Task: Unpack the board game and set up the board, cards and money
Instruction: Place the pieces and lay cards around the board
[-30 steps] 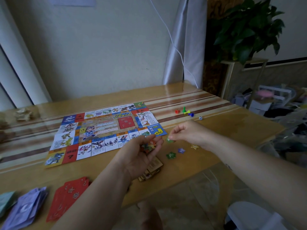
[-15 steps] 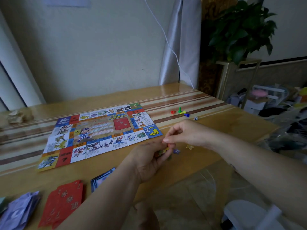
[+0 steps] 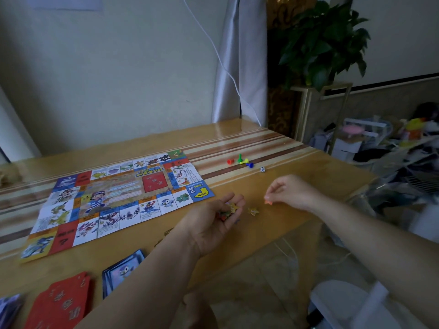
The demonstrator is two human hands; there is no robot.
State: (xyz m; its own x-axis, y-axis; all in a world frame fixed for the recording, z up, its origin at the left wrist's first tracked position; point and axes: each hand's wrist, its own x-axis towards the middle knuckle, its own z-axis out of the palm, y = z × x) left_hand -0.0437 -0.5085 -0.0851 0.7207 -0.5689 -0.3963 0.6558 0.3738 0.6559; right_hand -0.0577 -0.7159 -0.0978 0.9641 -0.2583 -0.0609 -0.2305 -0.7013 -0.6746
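Wooden striped table (image 3: 273, 143) is filling most of my feed, with a pale wall and a potted plant (image 3: 320, 41) sitting behind it at one o'clock. I am seeing the board (image 3: 114, 200) lying flat and unfolded at ten o'clock from the hands, so that part is looking done. At the board's two o'clock, apart from it, the pawns (image 3: 240, 160) and a die (image 3: 262, 169) are waiting in a small group, probably parked until play. Along the near edge at seven o'clock, red cards (image 3: 61, 302) and blue cards (image 3: 121, 269) are lying in loose stacks, with purple money (image 3: 9, 307) just showing at the corner.

The left hand (image 3: 209, 226) is lying palm up, fingers loosely bent but not closing, cradling a small heap of star tokens (image 3: 224, 214). I am judging it is serving as a tray so they do not scatter. The right hand (image 3: 289, 191), at its three o'clock, is pinching an orange star (image 3: 269, 201) between thumb and fingertips, low over the table. A yellow star (image 3: 253, 211) is lying on the table between the two hands. I am guessing the stars are being handled one at a time.
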